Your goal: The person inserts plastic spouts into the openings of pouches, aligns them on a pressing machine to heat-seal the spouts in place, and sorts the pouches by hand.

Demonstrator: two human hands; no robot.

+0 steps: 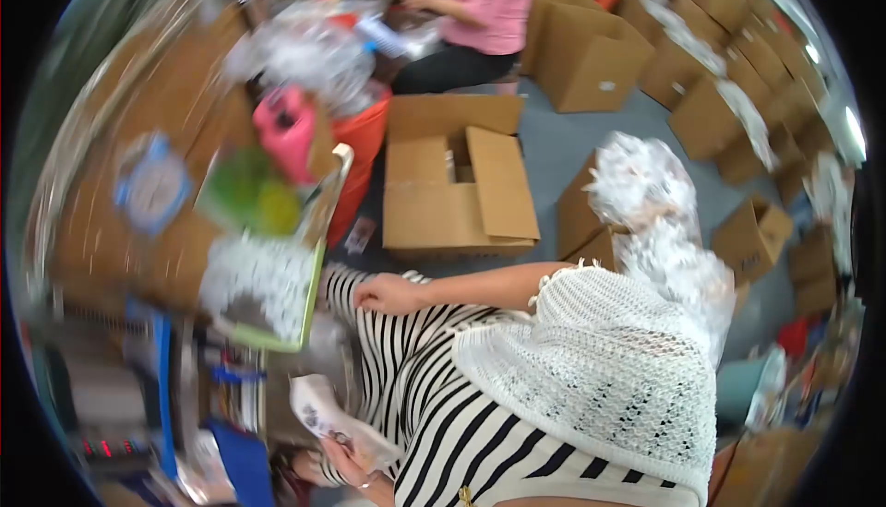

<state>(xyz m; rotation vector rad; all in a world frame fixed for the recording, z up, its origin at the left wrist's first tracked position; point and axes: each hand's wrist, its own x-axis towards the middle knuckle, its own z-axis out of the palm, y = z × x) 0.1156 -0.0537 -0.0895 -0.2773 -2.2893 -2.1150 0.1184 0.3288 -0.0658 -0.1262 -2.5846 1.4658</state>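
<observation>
My left hand (346, 459), low in the view, grips a white packet (318, 405) with dark and reddish print, held over the striped lap. A band shows at that wrist. Higher up, my right hand (392, 294) rests on or just above the striped trousers (406, 341), its fingers curled and nothing visible in them. In front of it stands a light tray with a green edge (309, 309). Small white pieces (258, 281) fill its near part, and blurred green and yellow items (258, 193) lie farther along. A pink object (284, 129) sits at its end.
A brown work surface (101, 258) carries a blue-edged round item (152, 184). Beyond stand a red bin (355, 152) heaped with clear plastic and an open carton (457, 184). A person in pink (484, 9) sits behind. Cartons (591, 50) and a bulging plastic bag (646, 184) line the right.
</observation>
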